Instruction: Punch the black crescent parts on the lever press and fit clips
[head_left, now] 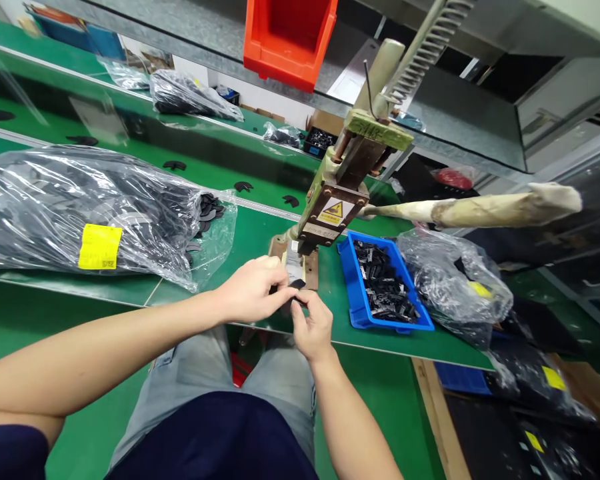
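My left hand (257, 290) and my right hand (312, 324) meet at the table's front edge, just before the base of a hand press (334, 200). Between their fingertips they pinch a small black part (297, 285), mostly hidden by the fingers. Both hands are closed. The press has a warning label and a long wrapped lever (485, 208) reaching right. To its right, a blue tray (356, 308) holds many small black pieces. Left of my hands lies a large clear bag (45, 207) of dark flat parts, its open end facing the press.
Several dark curved pieces lie on the green strip (205, 179) behind the press. A red-orange bin (291, 63) hangs above on a shelf. Another plastic bag (445, 287) sits right of the blue tray. More bags and a cardboard box (325, 122) are farther back.
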Demonstrator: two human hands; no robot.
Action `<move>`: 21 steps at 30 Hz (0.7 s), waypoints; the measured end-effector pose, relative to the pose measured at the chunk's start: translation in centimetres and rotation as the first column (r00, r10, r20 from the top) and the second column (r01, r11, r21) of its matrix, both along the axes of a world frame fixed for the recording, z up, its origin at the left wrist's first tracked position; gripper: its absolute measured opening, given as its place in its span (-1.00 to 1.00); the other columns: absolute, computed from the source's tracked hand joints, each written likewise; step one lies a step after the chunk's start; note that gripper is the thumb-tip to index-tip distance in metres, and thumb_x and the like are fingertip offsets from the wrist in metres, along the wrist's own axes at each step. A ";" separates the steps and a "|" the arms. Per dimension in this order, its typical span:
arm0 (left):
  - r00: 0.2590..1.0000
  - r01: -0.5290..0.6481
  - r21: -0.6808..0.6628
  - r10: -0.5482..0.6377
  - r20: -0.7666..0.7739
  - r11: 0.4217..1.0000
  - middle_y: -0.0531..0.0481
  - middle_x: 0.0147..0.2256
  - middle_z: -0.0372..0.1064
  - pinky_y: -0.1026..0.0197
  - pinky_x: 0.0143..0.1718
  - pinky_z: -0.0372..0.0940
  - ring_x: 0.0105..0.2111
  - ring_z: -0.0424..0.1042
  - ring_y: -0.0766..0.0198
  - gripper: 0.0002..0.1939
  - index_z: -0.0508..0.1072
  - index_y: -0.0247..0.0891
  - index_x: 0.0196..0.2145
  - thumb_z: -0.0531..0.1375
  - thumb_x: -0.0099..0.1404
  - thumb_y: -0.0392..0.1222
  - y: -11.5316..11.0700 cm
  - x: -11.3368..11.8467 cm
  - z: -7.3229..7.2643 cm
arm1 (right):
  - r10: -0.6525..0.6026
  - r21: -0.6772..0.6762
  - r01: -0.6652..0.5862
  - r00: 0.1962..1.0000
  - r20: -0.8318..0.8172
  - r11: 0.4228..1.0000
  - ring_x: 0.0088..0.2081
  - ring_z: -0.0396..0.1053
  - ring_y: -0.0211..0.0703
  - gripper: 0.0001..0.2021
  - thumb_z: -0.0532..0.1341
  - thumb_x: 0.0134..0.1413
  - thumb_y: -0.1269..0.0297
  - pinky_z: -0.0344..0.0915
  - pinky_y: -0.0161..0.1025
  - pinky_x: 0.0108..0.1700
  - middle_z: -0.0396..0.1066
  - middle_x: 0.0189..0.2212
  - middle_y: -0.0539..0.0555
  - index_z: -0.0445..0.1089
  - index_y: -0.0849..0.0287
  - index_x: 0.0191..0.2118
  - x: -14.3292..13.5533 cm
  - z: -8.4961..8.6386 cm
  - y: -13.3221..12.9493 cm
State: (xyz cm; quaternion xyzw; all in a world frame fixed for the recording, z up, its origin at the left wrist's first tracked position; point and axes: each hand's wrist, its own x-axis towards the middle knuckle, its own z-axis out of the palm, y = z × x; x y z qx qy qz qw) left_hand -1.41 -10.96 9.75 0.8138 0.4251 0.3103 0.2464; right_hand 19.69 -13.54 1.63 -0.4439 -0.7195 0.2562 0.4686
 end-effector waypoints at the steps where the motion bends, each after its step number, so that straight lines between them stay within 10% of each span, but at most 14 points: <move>1: 1.000 -0.002 -0.031 0.002 -0.002 1.000 -0.01 -0.41 0.30 0.13 -0.19 0.23 -0.28 0.33 0.17 -0.65 0.36 -0.21 -0.49 0.20 0.42 -0.02 0.1 0.1 -0.2 | 0.005 0.007 -0.005 1.000 0.004 1.000 -0.23 0.48 -0.12 -0.88 0.25 0.24 0.24 0.42 -0.13 -0.10 0.55 -0.26 0.09 0.50 0.07 -0.15 0.0 0.1 0.0; 7: 0.961 0.022 -0.351 0.078 0.267 0.936 0.01 -0.28 0.38 0.21 -0.25 0.28 -0.28 0.35 0.23 -0.68 0.43 -0.22 -0.24 0.32 0.30 0.09 0.8 0.0 -1.5 | 0.022 0.013 -0.021 1.000 -0.023 1.000 -0.13 0.51 -0.12 -0.86 0.27 0.22 0.31 0.44 -0.11 0.00 0.57 -0.17 0.10 0.50 0.07 -0.11 0.6 1.0 -0.3; 13: 0.846 0.447 -0.644 -0.058 0.530 0.621 0.00 -0.32 0.43 0.26 -0.41 0.32 -0.40 0.40 0.27 -0.55 0.44 -0.25 -0.19 0.27 0.34 0.24 0.2 1.1 -2.9 | 0.106 -0.155 -0.111 0.994 -0.036 0.982 -0.33 0.53 -0.23 -0.84 0.19 0.32 0.22 0.49 -0.24 -0.24 0.58 -0.30 0.05 0.46 0.11 -0.08 2.0 2.9 -1.6; 17: 0.867 0.368 -0.622 -0.013 0.498 0.691 0.02 -0.36 0.41 0.23 -0.37 0.37 -0.43 0.42 0.27 -0.54 0.42 -0.24 -0.21 0.24 0.35 0.26 0.5 0.9 -5.5 | 0.055 -0.247 -0.056 0.998 -0.011 0.967 -0.46 0.43 -0.32 -0.81 0.11 0.37 0.18 0.39 -0.35 -0.41 0.50 -0.42 -0.02 0.40 0.16 -0.11 3.2 3.5 -1.8; 21: 0.954 0.038 -0.506 0.121 0.276 0.862 0.03 -0.37 0.41 0.20 -0.25 0.36 -0.35 0.42 0.21 -0.53 0.43 -0.21 -0.27 0.15 0.39 0.29 1.3 -1.5 -9.0 | -0.011 -0.262 0.043 0.992 0.122 0.964 -0.43 0.42 -0.31 -0.82 0.18 0.29 0.18 0.37 -0.35 -0.38 0.47 -0.45 -0.04 0.41 0.17 -0.25 6.0 4.4 1.0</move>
